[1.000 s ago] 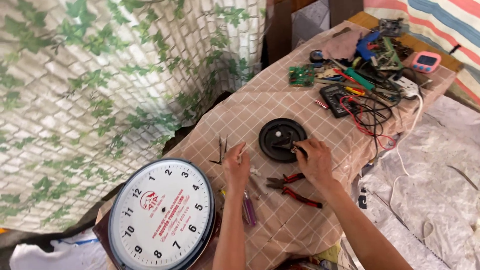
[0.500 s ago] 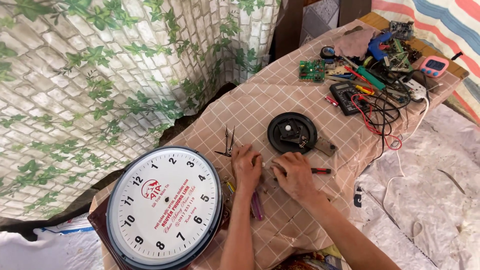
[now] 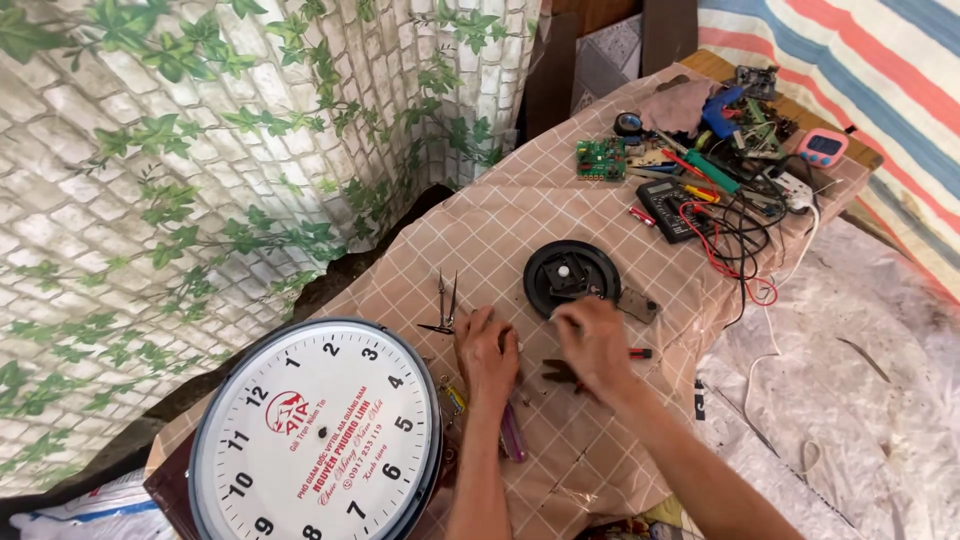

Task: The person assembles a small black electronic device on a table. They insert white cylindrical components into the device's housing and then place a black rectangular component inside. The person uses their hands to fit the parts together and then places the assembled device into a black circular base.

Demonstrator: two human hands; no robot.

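Note:
My left hand [image 3: 487, 355] rests palm down on the checked cloth, just right of a pair of thin metal tweezers [image 3: 445, 305]. My right hand [image 3: 592, 340] is blurred and hovers over red-handled pliers [image 3: 562, 373], close to the near edge of a black round clock back [image 3: 572, 278]. I cannot tell whether its fingers hold anything. A large white clock face with a dark rim [image 3: 315, 430] lies at the near left. A purple-handled screwdriver [image 3: 511, 432] lies beside my left forearm.
The far end of the table holds a green circuit board [image 3: 600, 157], a black multimeter with red and black leads [image 3: 672, 208], a blue glue gun [image 3: 720, 110], a pink timer [image 3: 822, 147] and a tape roll [image 3: 628, 123]. Plastic sheeting [image 3: 860, 380] covers the floor on the right.
My right hand has drawn back from the black clock back toward me and is now over the pliers. My left hand has stayed on the cloth and barely shifted.

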